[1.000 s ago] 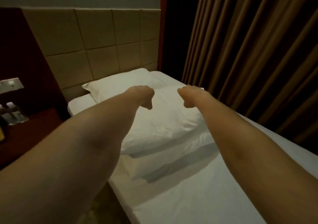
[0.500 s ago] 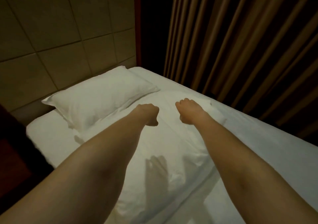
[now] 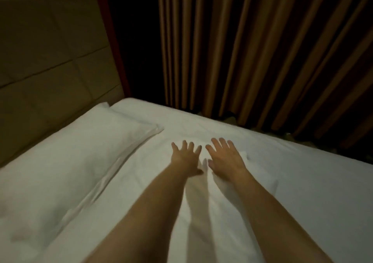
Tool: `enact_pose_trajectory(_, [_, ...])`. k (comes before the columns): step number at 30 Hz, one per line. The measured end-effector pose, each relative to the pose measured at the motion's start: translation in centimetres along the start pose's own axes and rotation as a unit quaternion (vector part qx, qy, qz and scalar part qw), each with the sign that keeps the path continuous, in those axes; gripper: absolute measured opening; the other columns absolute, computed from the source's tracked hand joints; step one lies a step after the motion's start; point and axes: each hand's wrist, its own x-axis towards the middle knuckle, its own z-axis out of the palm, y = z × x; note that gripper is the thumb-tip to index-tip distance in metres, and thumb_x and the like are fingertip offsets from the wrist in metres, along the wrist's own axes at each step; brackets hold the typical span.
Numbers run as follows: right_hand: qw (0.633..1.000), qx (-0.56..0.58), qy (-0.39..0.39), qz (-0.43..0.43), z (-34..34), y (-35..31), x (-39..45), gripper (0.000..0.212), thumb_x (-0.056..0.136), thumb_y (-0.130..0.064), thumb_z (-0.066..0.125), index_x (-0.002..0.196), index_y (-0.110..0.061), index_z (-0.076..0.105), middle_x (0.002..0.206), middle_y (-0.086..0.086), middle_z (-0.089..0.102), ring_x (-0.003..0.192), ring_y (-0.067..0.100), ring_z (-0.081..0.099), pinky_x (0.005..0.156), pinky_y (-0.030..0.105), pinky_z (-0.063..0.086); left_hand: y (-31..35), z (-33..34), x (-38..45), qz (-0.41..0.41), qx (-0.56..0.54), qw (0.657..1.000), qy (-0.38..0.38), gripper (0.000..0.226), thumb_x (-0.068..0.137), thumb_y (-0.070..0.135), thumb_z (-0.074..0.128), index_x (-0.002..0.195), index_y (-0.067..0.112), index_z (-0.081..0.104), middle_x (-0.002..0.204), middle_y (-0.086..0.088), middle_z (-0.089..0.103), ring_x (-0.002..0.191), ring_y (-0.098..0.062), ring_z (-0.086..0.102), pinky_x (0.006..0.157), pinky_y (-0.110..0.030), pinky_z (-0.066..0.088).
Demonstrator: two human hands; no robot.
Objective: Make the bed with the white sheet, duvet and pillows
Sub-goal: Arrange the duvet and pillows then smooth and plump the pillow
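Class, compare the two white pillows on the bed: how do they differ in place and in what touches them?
The far pillow lies against the headboard; the near pillow lies beside it, further down the bed.
Nothing touches the far pillow; the left hand and right hand rest spread flat on the near pillow.
Both are white and lie flat on the sheet.

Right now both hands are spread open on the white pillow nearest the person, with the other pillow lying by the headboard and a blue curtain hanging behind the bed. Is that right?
Almost. The curtain is brown, not blue, as the head view shows. The rest holds: the left hand and the right hand lie spread open on the near pillow, and the other pillow lies by the headboard.
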Motion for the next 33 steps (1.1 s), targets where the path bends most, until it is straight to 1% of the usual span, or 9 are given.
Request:
enact_pose_trajectory(4, [0.994, 0.059, -0.061, 0.073, 14.6, 2.3, 1.0, 0.066, 0.1, -0.051, 0.007, 0.126, -0.026, 0.062, 0.133, 0.011, 0.057, 0.118, 0.045, 0.054, 0.11, 0.052, 0.007, 5.9, 9.5, 8.2, 0.021, -0.031, 0.999, -0.025, 0.091, 0.079, 0.08, 0.031, 0.147, 0.041, -0.016, 0.155, -0.002, -0.027, 0.138, -0.043, -0.028, 0.089, -0.082, -0.012])
enact_pose_trajectory(11, [0.973, 0.106, -0.122, 0.167, 26.4, 4.5, -0.6, 0.075, 0.098, -0.054, -0.001, 0.126, -0.024, 0.063, 0.13, 0.017, 0.059, 0.116, 0.049, 0.053, 0.109, 0.053, 0.01, 12.6, 18.4, 13.2, 0.074, 0.01, 0.997, -0.003, 0.086, 0.08, 0.08, 0.026, 0.145, 0.044, -0.018, 0.153, -0.002, -0.033, 0.136, -0.04, -0.034, 0.079, -0.081, -0.02])
enact_pose_trajectory(13, [0.961, 0.118, -0.125, 0.217, 26.0, 5.1, -0.8, 0.084, 0.093, -0.061, -0.008, 0.132, -0.024, 0.057, 0.131, 0.019, 0.057, 0.116, 0.05, 0.053, 0.108, 0.055, 0.022, 13.1, 19.0, 13.9, 0.073, 0.013, 0.997, -0.004, 0.085, 0.079, 0.082, 0.022, 0.145, 0.045, -0.018, 0.15, -0.001, -0.036, 0.135, -0.04, -0.034, 0.08, -0.081, -0.02])
enact_pose_trajectory(17, [0.951, 0.111, -0.153, 0.245, 24.9, 6.1, -1.2, 0.119, 0.058, -0.078, -0.033, 0.15, -0.025, 0.02, 0.138, 0.015, 0.045, 0.124, 0.035, 0.044, 0.112, 0.047, 0.022, 12.9, 18.2, 13.5, 0.074, 0.011, 0.997, -0.015, 0.084, 0.08, 0.082, 0.019, 0.145, 0.043, -0.017, 0.152, -0.003, -0.034, 0.135, -0.041, -0.034, 0.08, -0.081, -0.02])
enact_pose_trajectory(21, [0.962, 0.099, -0.139, 0.215, 22.8, 8.0, -1.9, 0.094, 0.077, -0.083, 0.008, 0.146, -0.022, 0.026, 0.131, 0.008, 0.053, 0.116, 0.025, 0.052, 0.101, 0.039, 0.033, 11.9, 17.3, 12.3, 0.078, -0.002, 0.997, -0.011, 0.084, 0.08, 0.082, 0.018, 0.145, 0.043, -0.019, 0.152, -0.002, -0.034, 0.136, -0.041, -0.033, 0.084, -0.081, -0.017])
enact_pose_trajectory(26, [0.918, 0.248, -0.184, 0.25, 19.1, 12.5, -5.1, 0.071, 0.074, -0.075, 0.053, 0.113, -0.016, 0.055, 0.112, 0.005, 0.065, 0.097, 0.021, 0.06, 0.075, 0.029, 0.042, 11.3, 15.1, 10.2, 0.096, -0.054, 0.993, -0.031, 0.091, 0.078, 0.083, 0.02, 0.145, 0.039, -0.022, 0.152, -0.002, -0.034, 0.137, -0.039, -0.033, 0.09, -0.08, -0.013])
enact_pose_trajectory(29, [0.923, 0.264, -0.175, 0.22, 16.3, 12.6, -5.8, 0.063, 0.079, -0.068, 0.056, 0.114, -0.016, 0.06, 0.115, 0.007, 0.065, 0.101, 0.022, 0.06, 0.078, 0.028, 0.045, 12.8, 14.2, 8.0, 0.113, -0.098, 0.989, -0.016, 0.093, 0.076, 0.084, 0.021, 0.144, 0.039, -0.024, 0.153, 0.001, -0.033, 0.137, -0.037, -0.033, 0.091, -0.08, -0.012])
enact_pose_trajectory(31, [0.949, 0.188, -0.166, 0.191, 12.7, 13.8, -5.1, 0.061, 0.085, -0.065, 0.049, 0.124, -0.018, 0.056, 0.123, 0.008, 0.06, 0.11, 0.024, 0.057, 0.087, 0.03, 0.043, 13.9, 12.2, 7.5, 0.112, -0.133, 0.985, 0.016, 0.091, 0.077, 0.082, 0.022, 0.144, 0.041, -0.024, 0.154, 0.003, -0.031, 0.138, -0.035, -0.032, 0.093, -0.08, -0.011])
enact_pose_trajectory(33, [0.961, 0.133, -0.14, 0.196, 9.7, 15.5, -4.9, 0.059, 0.087, -0.067, 0.043, 0.12, -0.02, 0.055, 0.118, 0.008, 0.061, 0.105, 0.024, 0.057, 0.081, 0.03, 0.041, 14.3, 9.4, 7.7, 0.111, -0.148, 0.981, 0.059, 0.088, 0.08, 0.08, 0.023, 0.143, 0.042, -0.025, 0.152, 0.002, -0.033, 0.139, -0.035, -0.031, 0.093, -0.079, -0.011])
